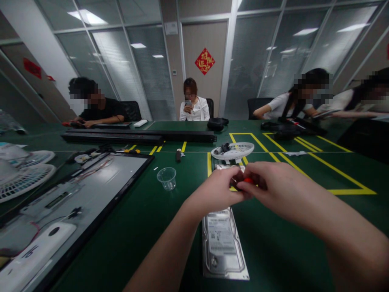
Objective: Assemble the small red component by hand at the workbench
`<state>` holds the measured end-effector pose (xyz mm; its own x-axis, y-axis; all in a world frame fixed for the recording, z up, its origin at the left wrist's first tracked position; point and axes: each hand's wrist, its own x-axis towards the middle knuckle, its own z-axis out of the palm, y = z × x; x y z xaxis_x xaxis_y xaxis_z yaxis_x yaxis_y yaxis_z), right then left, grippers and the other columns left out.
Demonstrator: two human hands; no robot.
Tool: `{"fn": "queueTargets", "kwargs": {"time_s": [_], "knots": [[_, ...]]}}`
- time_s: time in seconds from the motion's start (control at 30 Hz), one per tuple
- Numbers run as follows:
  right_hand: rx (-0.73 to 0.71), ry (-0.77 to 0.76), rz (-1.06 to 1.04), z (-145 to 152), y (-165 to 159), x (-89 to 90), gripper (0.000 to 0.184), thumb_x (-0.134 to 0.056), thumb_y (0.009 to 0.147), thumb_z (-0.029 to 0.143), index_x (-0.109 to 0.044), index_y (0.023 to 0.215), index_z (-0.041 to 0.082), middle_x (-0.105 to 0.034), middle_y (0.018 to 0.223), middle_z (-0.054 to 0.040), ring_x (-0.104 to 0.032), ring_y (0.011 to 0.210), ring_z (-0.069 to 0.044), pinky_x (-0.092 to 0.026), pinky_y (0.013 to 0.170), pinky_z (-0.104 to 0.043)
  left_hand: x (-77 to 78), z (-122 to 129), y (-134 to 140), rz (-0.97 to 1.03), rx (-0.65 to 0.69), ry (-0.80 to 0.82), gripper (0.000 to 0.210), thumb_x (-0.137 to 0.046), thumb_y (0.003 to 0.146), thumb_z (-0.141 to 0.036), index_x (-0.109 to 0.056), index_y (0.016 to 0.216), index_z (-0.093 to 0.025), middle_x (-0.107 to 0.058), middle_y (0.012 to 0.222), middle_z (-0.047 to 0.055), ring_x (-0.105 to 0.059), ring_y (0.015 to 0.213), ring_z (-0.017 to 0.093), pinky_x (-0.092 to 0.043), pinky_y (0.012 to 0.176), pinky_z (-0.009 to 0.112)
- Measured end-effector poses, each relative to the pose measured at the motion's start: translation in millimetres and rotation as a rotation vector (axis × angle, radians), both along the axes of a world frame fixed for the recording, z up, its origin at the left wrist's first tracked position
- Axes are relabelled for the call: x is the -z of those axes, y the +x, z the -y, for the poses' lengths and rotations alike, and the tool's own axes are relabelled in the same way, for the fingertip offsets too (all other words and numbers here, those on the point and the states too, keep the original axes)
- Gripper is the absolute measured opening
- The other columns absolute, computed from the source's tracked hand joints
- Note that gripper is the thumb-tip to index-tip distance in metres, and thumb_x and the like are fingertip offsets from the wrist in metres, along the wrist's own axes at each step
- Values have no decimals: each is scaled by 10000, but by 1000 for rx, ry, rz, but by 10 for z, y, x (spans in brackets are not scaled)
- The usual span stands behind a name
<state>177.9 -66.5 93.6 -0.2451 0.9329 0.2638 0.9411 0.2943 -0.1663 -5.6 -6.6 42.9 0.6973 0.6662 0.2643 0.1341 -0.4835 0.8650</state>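
Just past the far end of the silver hard drive (226, 247), the right hand (270, 178) pinches a small red thing (248, 180). The left hand (223, 186) curls close; I can't tell its grip. Close fiddling seems underway, needing steadiness next.

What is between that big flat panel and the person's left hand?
In the head view, a clear plastic cup stands between the panel and the left hand; a small white scrap lies near it, toward the panel.
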Motion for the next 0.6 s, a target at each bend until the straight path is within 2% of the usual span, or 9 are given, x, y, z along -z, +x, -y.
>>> {"fn": "queueTargets", "kwargs": {"time_s": [0.1, 0.17, 0.23, 0.37, 0.43, 0.5, 0.6], "knots": [[-68, -5, -32, 20, 33, 6, 128, -699, 965, 246, -775, 1068, 244, -789, 982, -64, -732, 859, -263, -504, 705, -364, 6, -2, -1, -4, -7, 18, 260, -732, 859, -144, -719, 1119, -149, -788, 1114, 97, -740, 994, 228, -581, 879, 339], [-116, 8, -45, 21, 45, 18, 248, -645, 952, 130, -772, 1127, 250, -794, 1082, -63, -745, 937, -252, -530, 792, -368, 0, 4, -3, -3, -23, 38, 268, -712, 862, -130, -715, 1130, -147, -783, 1098, 94, -740, 988, 226, -576, 872, 336], [-117, 26, -37, 12, 44, 27, 298, -619, 937, 80, -778, 1121, 252, -796, 1093, -63, -747, 948, -248, -531, 805, -365, -5, 10, -5, 6, -31, 38, 278, -734, 864, -148, -707, 1140, -151, -779, 1106, 96, -739, 1007, 231, -574, 878, 338], [-12, 13, 22, -2, 25, 25, 57, -716, 958, 251, -769, 971, 233, -776, 869, -61, -707, 742, -247, -448, 609, -342, 4, 2, 0, -3, -27, -2, 265, -817, 839, -201, -708, 1077, -163, -782, 1076, 92, -738, 1001, 238, -583, 883, 347], [26, 13, 36, 2, 22, 18, 79, -753, 946, 311, -760, 943, 232, -763, 830, -58, -691, 705, -247, -422, 582, -342, 10, -4, 4, -10, -20, -15, 221, -805, 853, -208, -706, 1044, -160, -782, 1043, 91, -740, 960, 233, -586, 847, 342], [-10, 16, 11, 10, 25, 15, 68, -750, 940, 273, -765, 997, 239, -776, 909, -57, -713, 778, -250, -466, 638, -346, 9, -6, 4, 3, -4, -5, 217, -775, 877, -201, -713, 1080, -155, -786, 1075, 97, -742, 969, 231, -584, 855, 343], [-108, 13, -39, 9, 29, 15, 214, -667, 944, 125, -765, 1088, 248, -780, 1058, -58, -732, 920, -245, -523, 786, -363, -5, 0, 1, 4, -3, 36, 199, -729, 900, -184, -727, 1095, -149, -787, 1087, 93, -736, 986, 227, -568, 880, 348]]}}
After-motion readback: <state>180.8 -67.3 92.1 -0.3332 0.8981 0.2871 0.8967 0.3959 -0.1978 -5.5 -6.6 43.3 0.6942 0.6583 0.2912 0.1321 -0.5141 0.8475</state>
